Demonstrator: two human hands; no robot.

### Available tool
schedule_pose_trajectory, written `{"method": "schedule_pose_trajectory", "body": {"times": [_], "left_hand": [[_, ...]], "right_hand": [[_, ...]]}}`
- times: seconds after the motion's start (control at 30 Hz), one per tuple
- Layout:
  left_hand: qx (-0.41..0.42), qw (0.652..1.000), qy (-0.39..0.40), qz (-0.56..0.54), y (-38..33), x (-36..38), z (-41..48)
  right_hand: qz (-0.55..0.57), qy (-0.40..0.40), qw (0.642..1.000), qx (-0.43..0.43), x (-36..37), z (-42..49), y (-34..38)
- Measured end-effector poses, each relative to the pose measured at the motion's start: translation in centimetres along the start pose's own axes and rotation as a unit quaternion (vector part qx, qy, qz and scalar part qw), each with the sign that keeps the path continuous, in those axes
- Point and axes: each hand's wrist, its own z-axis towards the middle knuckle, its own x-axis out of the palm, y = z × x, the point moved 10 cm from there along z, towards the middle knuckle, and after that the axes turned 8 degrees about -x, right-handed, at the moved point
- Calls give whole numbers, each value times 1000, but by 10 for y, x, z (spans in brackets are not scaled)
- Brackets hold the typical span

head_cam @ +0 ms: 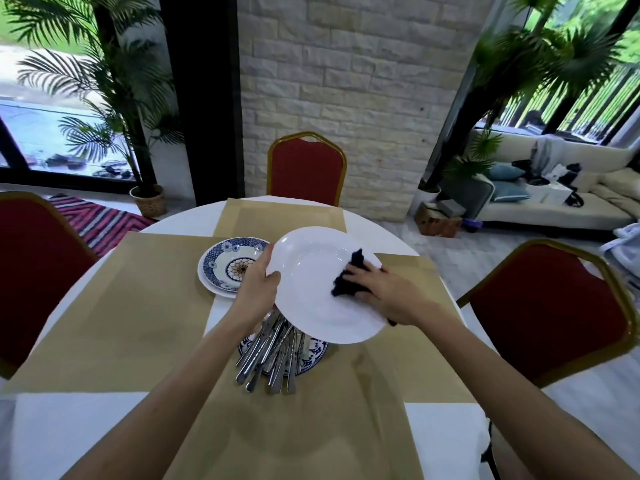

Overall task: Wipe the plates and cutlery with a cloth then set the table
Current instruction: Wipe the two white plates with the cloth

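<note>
A white plate was held tilted in the air above the middle of a round table, its face turned toward the viewer, probably so the whole surface could be seen and reached while wiping. The left hand was clamped on the plate's left rim, thumb on top and fingers behind, steadying it against the push of the wiping. The right hand lay on a dark cloth at the plate's right side, fingers spread fairly flat and pressing the cloth to the surface. Its thumb was hidden. A scrap of the cloth showed below the wrist, so the cloth may have wrapped over the rim.

Directly beneath the raised plate, a heap of cutlery rested on a blue plate, handles fanned toward the viewer, seemingly waiting its turn. To the left, a patterned bowl sat on top of another white plate.

Tan mats covered the table at each seat, none yet carrying a setting, so the work appeared to be at an early wiping stage. Three red chairs stood around the table.
</note>
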Motion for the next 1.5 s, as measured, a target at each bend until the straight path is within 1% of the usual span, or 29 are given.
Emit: {"method": "schedule_pose_trajectory", "body": {"times": [0.07,0.13,0.17,0.27,0.3,0.33,0.43,0.5,0.6,0.7,0.77,0.83,0.9,0.97,1.03,1.07,1.13,1.2,1.3,1.4,1.5], "left_hand": [[3,999,26,-38,-8,13,-9],[-11,997,50,-57,-9,26,-16],[-20,996,59,-62,-7,31,-18],[-28,995,83,-57,4,36,-18],[-30,994,84,-58,7,35,-18],[-34,994,86,-65,9,34,-20],[-25,993,68,-89,9,24,-20],[-14,994,40,-97,8,14,-19],[6,996,15,-91,7,8,-16],[2,995,-1,-100,12,10,-12],[4,994,-4,-107,14,14,-10],[6,994,-7,-109,18,19,-7],[0,993,-10,-121,22,20,-2],[-10,989,-11,-146,25,18,3],[-22,985,-5,-170,23,18,5],[-27,986,-1,-167,22,20,7],[-32,987,6,-158,18,26,13],[-39,987,12,-152,16,32,22],[-51,988,14,-146,21,38,44],[-60,990,13,-126,33,44,73],[-70,993,1,-94,49,51,107]], "right_hand": [[-90,-20,994,57,-6,10,-11],[-99,-59,990,79,-12,19,-3],[-82,-76,992,66,-12,25,8],[-48,-90,995,-24,-6,40,47],[-51,-88,994,-36,-5,42,48],[-57,-87,994,-28,-6,43,42],[-81,-119,987,66,-15,35,4],[-64,-126,982,126,-11,25,-18],[-33,-102,981,165,16,7,-18],[53,-53,981,181,51,-7,4],[115,-52,979,162,63,-12,31],[175,-67,977,103,67,-14,62],[218,-104,969,50,59,-22,81],[209,-131,968,34,50,-32,74],[156,-149,975,54,43,-37,46],[138,-157,975,77,41,-36,26],[143,-181,965,128,38,-29,-13],[174,-223,947,152,32,-17,-43],[255,-276,907,192,22,-3,-81],[345,-283,861,244,23,6,-115],[389,-258,837,286,36,21,-141]]}}
